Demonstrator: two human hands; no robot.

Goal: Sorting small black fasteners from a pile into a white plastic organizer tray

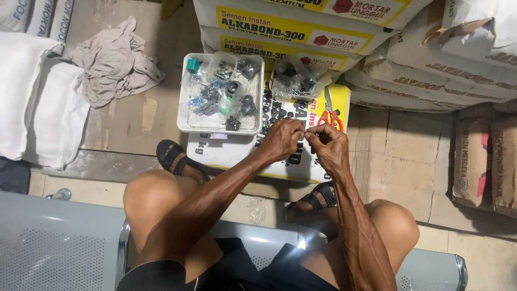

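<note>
My left hand [281, 137] and my right hand [327, 144] meet in front of me, fingertips pinched together around something very small that I cannot make out. They hover over a white and yellow sack [258, 153] lying flat on the floor. A white plastic tray [183, 116] with several small bags of dark hardware rests on that sack, just beyond my left hand. A clear plastic bag [293, 78] of dark small parts lies to the tray's right, and red-handled scissors [331, 116] lie just beyond my right hand.
Stacked cement sacks [431, 64] rise at the back and right. A crumpled beige cloth [113, 62] lies on the floor at the left, next to white sacks [37, 102]. I sit on a grey perforated metal bench [54, 242], sandalled feet on the floor.
</note>
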